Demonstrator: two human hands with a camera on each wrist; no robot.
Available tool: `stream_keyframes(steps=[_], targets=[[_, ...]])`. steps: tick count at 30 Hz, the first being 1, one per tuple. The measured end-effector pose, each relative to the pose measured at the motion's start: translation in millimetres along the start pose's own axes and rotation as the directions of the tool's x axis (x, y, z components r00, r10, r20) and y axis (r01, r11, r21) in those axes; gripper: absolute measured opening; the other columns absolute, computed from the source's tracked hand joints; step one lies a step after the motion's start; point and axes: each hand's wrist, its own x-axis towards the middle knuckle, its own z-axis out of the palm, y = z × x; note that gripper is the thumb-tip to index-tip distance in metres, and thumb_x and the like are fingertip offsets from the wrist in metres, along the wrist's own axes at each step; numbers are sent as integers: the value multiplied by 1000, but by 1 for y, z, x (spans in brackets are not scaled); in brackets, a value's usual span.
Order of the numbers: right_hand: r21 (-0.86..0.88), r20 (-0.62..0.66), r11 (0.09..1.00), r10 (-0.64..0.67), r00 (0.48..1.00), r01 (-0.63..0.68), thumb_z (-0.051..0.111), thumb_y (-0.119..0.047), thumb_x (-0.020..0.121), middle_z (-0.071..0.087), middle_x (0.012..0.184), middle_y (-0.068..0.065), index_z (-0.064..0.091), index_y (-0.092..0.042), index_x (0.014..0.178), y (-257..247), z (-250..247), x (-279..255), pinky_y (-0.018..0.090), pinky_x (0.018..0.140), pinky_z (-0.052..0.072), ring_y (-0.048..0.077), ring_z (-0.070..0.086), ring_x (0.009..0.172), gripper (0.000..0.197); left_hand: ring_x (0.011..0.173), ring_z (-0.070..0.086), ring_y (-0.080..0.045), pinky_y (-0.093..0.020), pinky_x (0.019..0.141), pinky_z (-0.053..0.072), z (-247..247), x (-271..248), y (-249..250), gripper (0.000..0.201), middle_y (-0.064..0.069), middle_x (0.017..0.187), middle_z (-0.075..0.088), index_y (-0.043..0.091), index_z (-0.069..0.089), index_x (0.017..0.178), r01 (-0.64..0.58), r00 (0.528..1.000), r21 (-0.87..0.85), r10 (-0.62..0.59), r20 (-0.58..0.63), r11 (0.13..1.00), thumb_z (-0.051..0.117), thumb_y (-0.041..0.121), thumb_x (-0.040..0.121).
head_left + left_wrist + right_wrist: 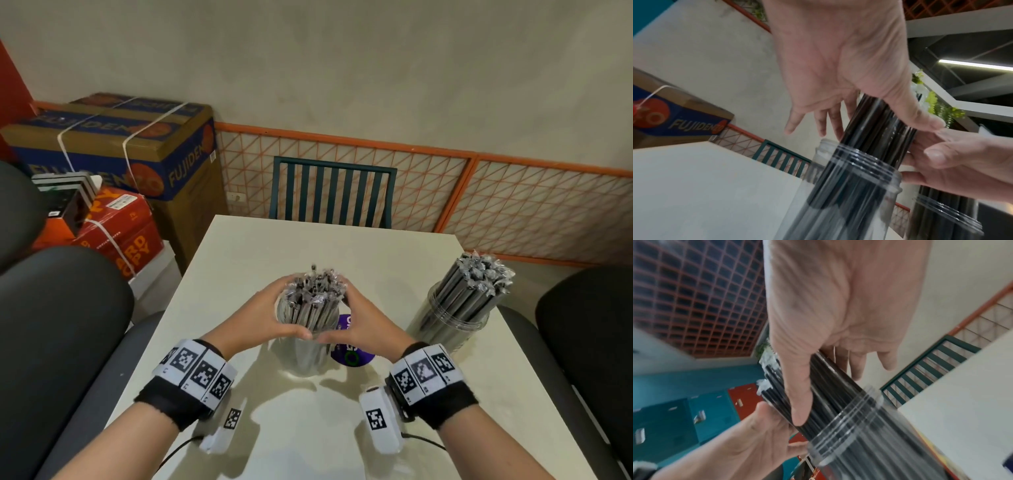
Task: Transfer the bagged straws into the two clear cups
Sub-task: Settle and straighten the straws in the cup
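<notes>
A bundle of black straws [313, 298] in crinkled clear wrappers stands upright in a clear cup [306, 356] at the middle of the table. My left hand [270, 317] and right hand [364, 323] wrap round the bundle just above the cup's rim, their thumbs almost meeting in front. The left wrist view shows my left thumb [920, 120] pressed on the straws [875, 129] above the ribbed rim of the cup [859, 164]. My right thumb [799, 394] lies along the straws [830, 395]. A second clear cup [452, 329], full of straws [479, 281], stands at the right.
A purple round disc [354, 358] lies on the white table [308, 246] under my right hand. A green slatted chair [334, 192] faces the far edge. Cardboard boxes [130, 147] are stacked at the left. Black seat cushions [51, 325] flank the table.
</notes>
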Motion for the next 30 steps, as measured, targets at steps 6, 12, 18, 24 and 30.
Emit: stream_keyframes(steps=[6, 12, 18, 24, 30], targets=[[29, 19, 998, 53, 998, -53, 81, -20, 71, 43, 130, -14, 22, -18, 144, 1, 8, 1, 8, 99, 35, 0, 41, 121, 93, 111, 43, 3, -3, 88, 34, 7, -2, -6, 78, 30, 113, 45, 42, 33, 124, 51, 998, -41, -53, -35, 998, 82, 32, 64], [156, -39, 987, 55, 998, -48, 83, -13, 66, 55, 132, -2, 28, -20, 143, 0, 18, 15, 29, 102, 46, 8, 54, 120, 95, 122, 48, -9, -45, 114, 25, 21, 5, -8, 66, 15, 121, 57, 47, 42, 118, 71, 992, -60, -77, -101, 996, 78, 50, 63], [111, -150, 994, 17, 988, 0, 80, -14, 71, 57, 123, -3, 39, -21, 130, -10, 5, 13, 28, 97, 47, 10, 55, 113, 72, 122, 50, -14, -43, 113, 30, 9, 9, 3, 57, 4, 127, 60, 27, 53, 127, 35, 986, -40, -41, -162, 999, 71, 42, 75], [-39, -87, 998, 43, 995, -47, 83, -25, 68, 50, 122, -12, 35, -20, 131, -5, 5, -1, 8, 89, 40, 6, 49, 116, 79, 119, 51, -11, -45, 106, 40, 4, -3, 5, 57, 14, 120, 61, 60, 49, 108, 26, 998, -57, -29, -54, 998, 78, 53, 60], [-162, -114, 984, 56, 992, -74, 72, -34, 78, 44, 142, -4, 28, -16, 143, 0, 15, 1, 24, 105, 35, 13, 40, 133, 81, 118, 51, -5, -42, 109, 37, 17, -4, 3, 75, 24, 116, 58, 61, 43, 112, 77, 995, -104, -83, -54, 992, 81, 59, 48]])
